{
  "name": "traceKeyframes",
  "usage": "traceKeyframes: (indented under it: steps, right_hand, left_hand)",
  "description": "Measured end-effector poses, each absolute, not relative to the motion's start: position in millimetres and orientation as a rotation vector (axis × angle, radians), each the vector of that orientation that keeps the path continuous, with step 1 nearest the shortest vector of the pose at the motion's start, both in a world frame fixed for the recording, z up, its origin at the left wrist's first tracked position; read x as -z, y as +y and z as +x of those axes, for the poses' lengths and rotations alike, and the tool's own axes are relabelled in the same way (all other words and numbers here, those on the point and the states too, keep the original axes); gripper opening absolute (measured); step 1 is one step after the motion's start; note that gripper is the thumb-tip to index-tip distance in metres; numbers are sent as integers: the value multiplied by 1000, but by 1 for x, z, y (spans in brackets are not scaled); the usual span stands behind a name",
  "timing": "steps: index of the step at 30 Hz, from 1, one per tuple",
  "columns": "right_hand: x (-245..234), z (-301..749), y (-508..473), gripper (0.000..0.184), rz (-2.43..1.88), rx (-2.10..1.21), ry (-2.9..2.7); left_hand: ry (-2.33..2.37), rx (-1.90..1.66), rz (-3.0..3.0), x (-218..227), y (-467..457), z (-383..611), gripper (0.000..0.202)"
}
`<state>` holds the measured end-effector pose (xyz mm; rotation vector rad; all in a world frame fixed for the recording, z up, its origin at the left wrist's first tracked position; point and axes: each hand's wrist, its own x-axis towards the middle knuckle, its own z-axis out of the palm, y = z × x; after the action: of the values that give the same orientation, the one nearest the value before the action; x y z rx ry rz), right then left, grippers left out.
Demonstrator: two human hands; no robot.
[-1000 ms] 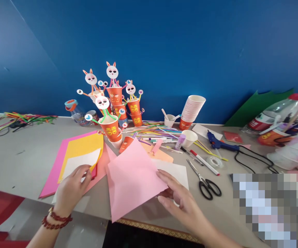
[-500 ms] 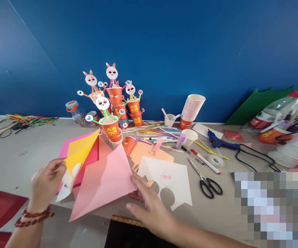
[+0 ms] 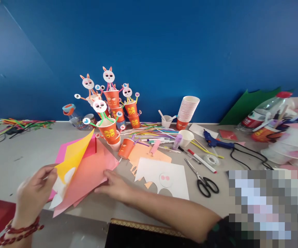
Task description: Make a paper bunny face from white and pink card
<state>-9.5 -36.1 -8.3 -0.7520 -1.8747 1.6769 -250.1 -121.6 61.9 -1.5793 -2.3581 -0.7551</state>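
My left hand (image 3: 36,193), with a beaded bracelet (image 3: 22,230) at the wrist, pinches the raised edge of a yellow sheet of paper (image 3: 76,151). White paper scraps (image 3: 60,187) lie against that sheet. My right hand (image 3: 115,186) grips the right edge of a pink sheet (image 3: 87,175), thumb below and fingers on top. The pink sheet lies partly beneath the lifted yellow one, over other coloured sheets. Beside my right forearm rests a white sheet with cut-out holes (image 3: 149,168), a round white disc with two pink spots (image 3: 166,178) on it.
Rabbit figures on stacked orange cups (image 3: 109,129) stand behind the papers. Pens and pipe cleaners (image 3: 149,132) spread across the back. To the right are scissors (image 3: 203,182), a clear tape roll (image 3: 211,159), a blue glue gun (image 3: 216,140) and a cup stack (image 3: 189,110).
My right hand has moved left with the pink sheet, bringing it onto the paper pile under the yellow sheet. My left hand still holds the yellow sheet up.
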Motion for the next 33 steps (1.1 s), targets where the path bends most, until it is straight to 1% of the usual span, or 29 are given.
traceKeyframes:
  steps: [2, 4, 6, 9, 11, 13, 17, 19, 22, 24, 26, 27, 29, 31, 33]
  right_hand:
    - [4, -21, -26, 40, -801, -1688, -1896]
    - [0, -24, -19, 37, -812, -1706, -1916]
    - [-4, -16, -16, 39, -807, -1682, -1959]
    - [-10, 16, -19, 51, -784, -1603, -2056]
    - [-13, 48, -22, 49, -764, -1571, -2114]
    - [-17, 82, -25, 45, -784, -1567, -2125]
    - [-27, 143, -21, 20, -899, -1381, -2178]
    - [-31, 167, -14, 18, -1001, -1217, -2208]
    - [-33, 194, -4, 19, -1179, -1027, -2183]
    - [-30, 205, 0, 20, -1226, -923, -2179]
    - [-22, 212, 3, 22, -1227, -819, -2185]
    - [-18, 214, 4, 23, -1224, -764, -2187]
    - [-8, 216, 4, 23, -1185, -664, -2202]
    - [0, 218, 5, 24, -1093, -608, -2251]
    - [4, 220, 6, 24, -983, -594, -2305]
  left_hand:
    - [-2371, 732, -1655, -56, -120, -242, 28]
    - [-2336, 770, -1840, -46, -116, -232, 29]
    - [-2189, 755, -2081, -33, -110, -220, 32]
    - [-2028, 547, -2248, -18, -104, -206, 32]
    - [-1949, 479, -2284, -13, -101, -200, 34]
    - [-1881, 510, -2294, -12, -98, -195, 36]
    - [-1768, 652, -2349, -16, -84, -169, 32]
    - [-1699, 663, -2467, -19, -71, -144, 34]
    - [-1418, 662, -2711, -27, -39, -98, 34]
    - [-1329, 639, -2787, -35, -10, -68, 30]
    - [-1361, 467, -2789, -42, 24, -39, 28]
    - [-1401, 320, -2759, -45, 40, -26, 26]
    - [-1444, 231, -2720, -45, 72, -4, 17]
    - [-1504, 165, -2669, -39, 99, 11, 29]
    - [-1565, 102, -2633, -30, 118, 20, 31]
